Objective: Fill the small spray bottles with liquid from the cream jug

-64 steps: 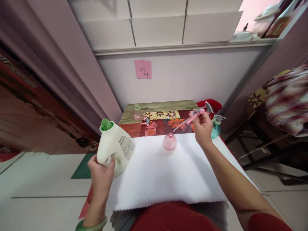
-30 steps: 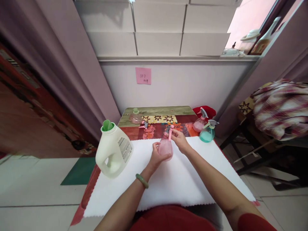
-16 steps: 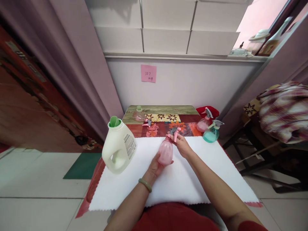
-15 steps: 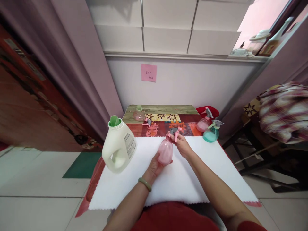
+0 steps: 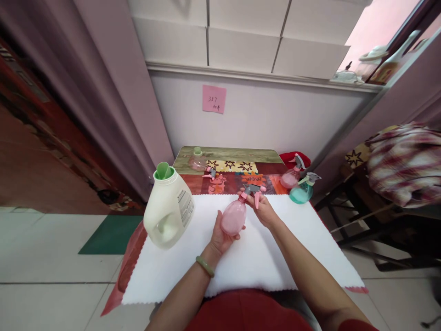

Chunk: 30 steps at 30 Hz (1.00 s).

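Observation:
A pink spray bottle (image 5: 234,218) with a grey and pink trigger head is held tilted over the white mat, its top leaning right. My left hand (image 5: 222,236) cradles its body from below, fingers curled round underneath. At the neck, my right hand (image 5: 263,209) grips the collar just below the trigger head. To the left stands a large cream jug (image 5: 168,211) with a green pouring spout. Behind it on the table lies another pink bottle (image 5: 197,162), beside a loose-looking pink and grey trigger head (image 5: 211,174).
On the right of the table stand a pink spray bottle (image 5: 290,178) and a teal spray bottle (image 5: 301,195). The white mat (image 5: 268,266) covers the near part. A plaid cloth (image 5: 406,165) drapes over furniture at the right. A pink note (image 5: 214,99) is on the wall.
The held spray bottle has tilted further, its trigger head turning to point right. My left hand has shifted lower under the body, with its thumb more extended. The view has moved slightly.

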Available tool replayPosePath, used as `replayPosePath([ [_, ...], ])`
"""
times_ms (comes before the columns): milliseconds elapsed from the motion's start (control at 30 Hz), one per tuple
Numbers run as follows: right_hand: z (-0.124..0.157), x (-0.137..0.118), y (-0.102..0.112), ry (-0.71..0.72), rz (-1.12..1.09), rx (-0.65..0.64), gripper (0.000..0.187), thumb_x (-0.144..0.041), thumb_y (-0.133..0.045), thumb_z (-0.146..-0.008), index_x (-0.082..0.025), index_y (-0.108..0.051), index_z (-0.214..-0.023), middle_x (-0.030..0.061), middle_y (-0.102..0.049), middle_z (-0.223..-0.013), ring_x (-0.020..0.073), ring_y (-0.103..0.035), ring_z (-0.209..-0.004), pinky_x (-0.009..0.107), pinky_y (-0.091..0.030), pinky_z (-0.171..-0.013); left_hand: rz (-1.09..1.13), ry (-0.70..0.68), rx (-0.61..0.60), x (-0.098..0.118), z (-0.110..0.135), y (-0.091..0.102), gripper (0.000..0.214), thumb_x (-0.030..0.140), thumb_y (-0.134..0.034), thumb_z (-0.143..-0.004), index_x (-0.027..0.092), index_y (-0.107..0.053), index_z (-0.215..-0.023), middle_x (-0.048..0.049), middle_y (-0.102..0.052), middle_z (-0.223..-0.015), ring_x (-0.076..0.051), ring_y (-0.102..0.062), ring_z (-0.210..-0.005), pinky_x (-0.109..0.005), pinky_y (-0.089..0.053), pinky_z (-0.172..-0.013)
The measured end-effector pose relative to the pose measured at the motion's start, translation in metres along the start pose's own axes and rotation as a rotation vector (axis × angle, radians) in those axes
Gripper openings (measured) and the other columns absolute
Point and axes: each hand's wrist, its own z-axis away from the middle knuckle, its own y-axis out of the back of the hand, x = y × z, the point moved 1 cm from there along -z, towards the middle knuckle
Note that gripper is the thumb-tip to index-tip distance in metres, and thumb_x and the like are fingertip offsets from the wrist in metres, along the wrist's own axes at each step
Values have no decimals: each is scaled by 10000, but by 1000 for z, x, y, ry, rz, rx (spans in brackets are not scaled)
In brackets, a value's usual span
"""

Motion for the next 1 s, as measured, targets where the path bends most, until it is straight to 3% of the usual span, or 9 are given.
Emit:
replayPosePath([
  [167,-5,-10,0,14,-20,90,438,-528,-881,-687,-244,-777,-1004,65,-768,-1121,296,-682,-1144,462,-495,-1035,5,14,-28,0,0,2,841,745,-411,-917,65,-550,-1392,-213,-743,-967,-278,-736,-773,-261,-505,-412],
  [333,-3,1,-3,-51,14,153,459,-546,-894,-650,-202,-776,-929,92,-766,-1086,308,-687,-1100,467,-497,-1017,-3,16,-42,0,-1,0,849,741,-399,-923,72,-522,-1431,-210,-745,-987,-283,-732,-789,-283,-533,-432],
  [567,3,6,1,-36,0,125,452,-540,-856,-716,-221,-762,-1022,84,-758,-1121,311,-664,-1148,449,-507,-1005,-25,27,-41,-1,0,-1,852,755,-406,-909,107,-523,-1451,-215,-741,-1045,-278,-727,-823,-288,-548,-473],
  [1000,4,7,8,-35,-26,80,466,-532,-871,-706,-231,-756,-1041,77,-766,-1076,310,-672,-1149,466,-500,-1020,-49,60,-50,-1,0,0,886,784,-378,-893,90,-554,-1413,-223,-738,-1030,-288,-725,-818,-312,-570,-495],
])
